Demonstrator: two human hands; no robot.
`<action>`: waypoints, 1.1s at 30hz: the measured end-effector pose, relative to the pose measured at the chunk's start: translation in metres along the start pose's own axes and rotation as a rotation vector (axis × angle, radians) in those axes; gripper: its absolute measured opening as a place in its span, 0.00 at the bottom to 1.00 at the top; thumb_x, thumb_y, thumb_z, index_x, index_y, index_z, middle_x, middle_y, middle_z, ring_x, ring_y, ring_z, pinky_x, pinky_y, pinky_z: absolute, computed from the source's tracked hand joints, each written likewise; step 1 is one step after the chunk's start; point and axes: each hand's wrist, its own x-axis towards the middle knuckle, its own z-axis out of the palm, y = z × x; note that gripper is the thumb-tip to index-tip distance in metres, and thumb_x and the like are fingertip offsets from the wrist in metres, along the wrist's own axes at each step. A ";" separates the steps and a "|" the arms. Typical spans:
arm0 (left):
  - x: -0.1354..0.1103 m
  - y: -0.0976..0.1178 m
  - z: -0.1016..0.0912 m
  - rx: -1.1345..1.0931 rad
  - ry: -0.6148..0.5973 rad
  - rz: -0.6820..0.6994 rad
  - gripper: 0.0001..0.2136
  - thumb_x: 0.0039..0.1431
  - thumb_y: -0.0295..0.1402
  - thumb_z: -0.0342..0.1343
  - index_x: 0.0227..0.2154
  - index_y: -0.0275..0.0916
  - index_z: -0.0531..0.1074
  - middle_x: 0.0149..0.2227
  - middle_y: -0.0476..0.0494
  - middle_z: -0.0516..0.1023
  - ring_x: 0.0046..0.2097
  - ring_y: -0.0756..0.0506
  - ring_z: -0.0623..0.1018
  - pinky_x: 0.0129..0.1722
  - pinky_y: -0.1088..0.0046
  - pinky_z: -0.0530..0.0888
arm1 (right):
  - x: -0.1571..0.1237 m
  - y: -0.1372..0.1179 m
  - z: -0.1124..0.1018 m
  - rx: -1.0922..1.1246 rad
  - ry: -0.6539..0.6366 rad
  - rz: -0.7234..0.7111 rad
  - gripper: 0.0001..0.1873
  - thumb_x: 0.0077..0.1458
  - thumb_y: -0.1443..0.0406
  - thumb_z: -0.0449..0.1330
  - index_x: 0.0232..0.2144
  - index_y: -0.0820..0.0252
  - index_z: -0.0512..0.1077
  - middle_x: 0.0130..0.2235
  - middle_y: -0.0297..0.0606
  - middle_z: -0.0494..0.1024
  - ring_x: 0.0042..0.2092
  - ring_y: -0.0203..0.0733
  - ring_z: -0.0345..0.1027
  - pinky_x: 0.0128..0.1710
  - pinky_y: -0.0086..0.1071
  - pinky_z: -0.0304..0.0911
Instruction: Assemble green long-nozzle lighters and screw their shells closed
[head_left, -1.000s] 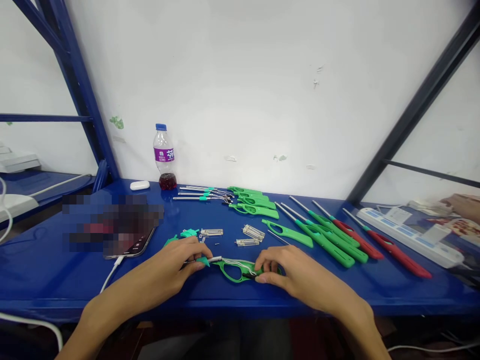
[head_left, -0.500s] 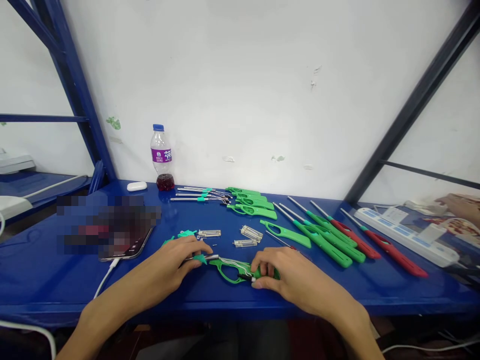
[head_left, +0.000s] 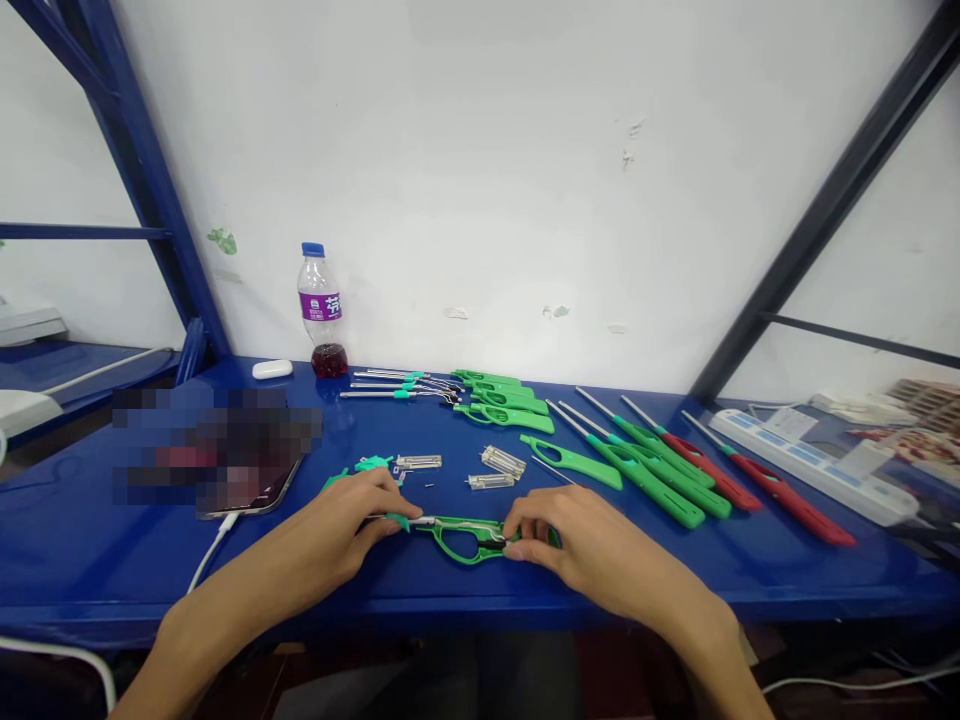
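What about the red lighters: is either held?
No: the left hand pinches a metal tube, the right hand holds a green shell; both red lighters lie aside.

One camera, worn on the person's head, gives the only view. It looks forward and down from above the near side of the table [head_left: 435,590], facing the white wall [head_left: 480,180] behind almost square on. The wall fills the upper half; the tabletop runs across below it. The hands [head_left: 367,512] are near the camera, low and about central, with the forearms [head_left: 255,570] entering from the bottom edge. The view is wide, taking in a metal post [head_left: 154,180] at either side, both leaning outward toward the top.
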 end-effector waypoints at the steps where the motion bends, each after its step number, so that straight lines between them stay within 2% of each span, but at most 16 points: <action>1: 0.001 0.000 0.000 0.002 -0.005 0.000 0.14 0.73 0.37 0.50 0.51 0.56 0.81 0.51 0.47 0.78 0.55 0.39 0.77 0.57 0.63 0.72 | 0.000 0.000 0.000 -0.003 0.004 -0.002 0.06 0.67 0.59 0.65 0.39 0.50 0.82 0.36 0.32 0.84 0.37 0.44 0.76 0.37 0.32 0.63; 6: 0.003 0.004 0.000 0.038 -0.021 0.032 0.16 0.73 0.35 0.49 0.52 0.53 0.81 0.45 0.44 0.77 0.47 0.41 0.78 0.48 0.66 0.74 | 0.001 0.001 0.001 -0.009 0.008 -0.006 0.05 0.66 0.60 0.66 0.38 0.51 0.82 0.35 0.31 0.84 0.36 0.43 0.76 0.36 0.32 0.62; 12: -0.001 0.015 0.003 0.057 0.043 0.036 0.19 0.75 0.31 0.44 0.48 0.50 0.82 0.41 0.45 0.74 0.41 0.43 0.75 0.42 0.67 0.70 | 0.001 0.001 0.002 -0.015 0.016 -0.002 0.05 0.66 0.60 0.66 0.37 0.51 0.82 0.34 0.30 0.84 0.36 0.42 0.76 0.36 0.32 0.62; 17: 0.002 0.007 0.004 0.068 -0.017 0.068 0.20 0.75 0.31 0.42 0.45 0.48 0.82 0.39 0.45 0.72 0.39 0.44 0.74 0.40 0.68 0.69 | 0.001 0.002 0.002 -0.015 0.022 0.009 0.05 0.65 0.61 0.67 0.36 0.51 0.82 0.34 0.30 0.84 0.35 0.41 0.76 0.35 0.32 0.61; 20: 0.004 0.001 0.009 0.063 0.013 0.070 0.21 0.74 0.30 0.41 0.46 0.48 0.82 0.39 0.45 0.72 0.39 0.44 0.73 0.41 0.68 0.69 | 0.002 0.003 0.003 -0.010 0.016 0.015 0.04 0.64 0.60 0.68 0.36 0.51 0.82 0.34 0.29 0.83 0.35 0.40 0.75 0.34 0.32 0.60; 23: 0.003 -0.004 0.019 0.127 0.075 0.076 0.22 0.72 0.27 0.41 0.46 0.46 0.83 0.37 0.44 0.70 0.36 0.44 0.72 0.38 0.68 0.68 | 0.003 0.004 0.004 0.003 0.023 0.020 0.04 0.64 0.61 0.68 0.35 0.51 0.82 0.33 0.28 0.83 0.35 0.39 0.75 0.34 0.31 0.59; 27: 0.000 -0.006 0.022 0.178 0.113 0.054 0.22 0.67 0.24 0.43 0.47 0.46 0.83 0.38 0.43 0.73 0.38 0.43 0.73 0.39 0.69 0.70 | 0.004 0.004 0.004 0.002 0.021 0.013 0.04 0.64 0.61 0.68 0.35 0.50 0.82 0.32 0.28 0.83 0.34 0.39 0.74 0.33 0.30 0.58; 33: -0.001 0.007 0.011 0.270 0.030 -0.013 0.26 0.59 0.21 0.46 0.48 0.50 0.84 0.39 0.43 0.74 0.37 0.42 0.75 0.38 0.68 0.72 | 0.003 0.004 0.002 0.007 0.032 0.009 0.03 0.64 0.62 0.68 0.36 0.50 0.82 0.34 0.28 0.84 0.35 0.38 0.75 0.34 0.29 0.57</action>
